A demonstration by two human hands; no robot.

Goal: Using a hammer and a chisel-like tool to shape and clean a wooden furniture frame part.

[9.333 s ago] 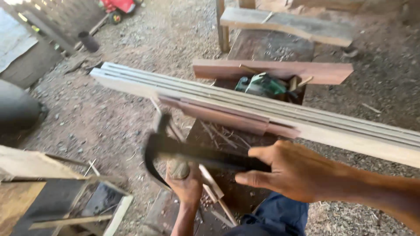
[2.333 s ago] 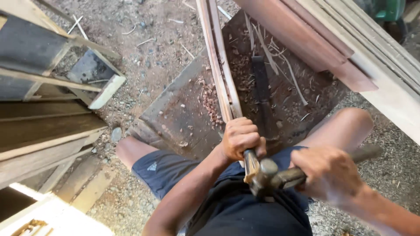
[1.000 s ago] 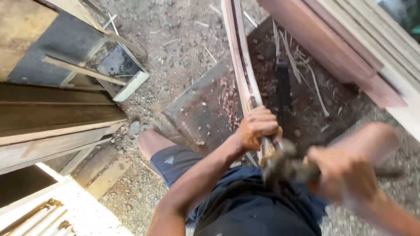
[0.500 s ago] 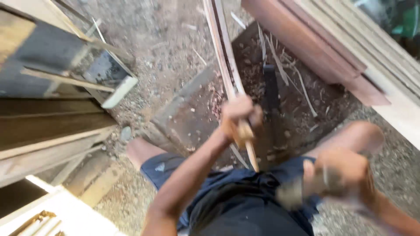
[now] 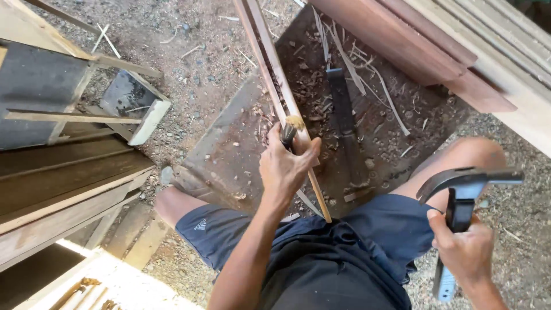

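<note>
Right hand (image 5: 466,252) closed around the handle of a dark metal claw hammer (image 5: 459,201), head raised beside the right knee, well apart from the strip. Left hand (image 5: 285,166) fisted around a short chisel with frayed wooden top (image 5: 290,131), tip hidden, pressed against a long thin reddish wooden strip (image 5: 275,86) running from the lap outward. Beneath, a dark flat board littered with wood chips (image 5: 229,149). Farther right, stacked reddish and pale planks (image 5: 459,51).
</note>
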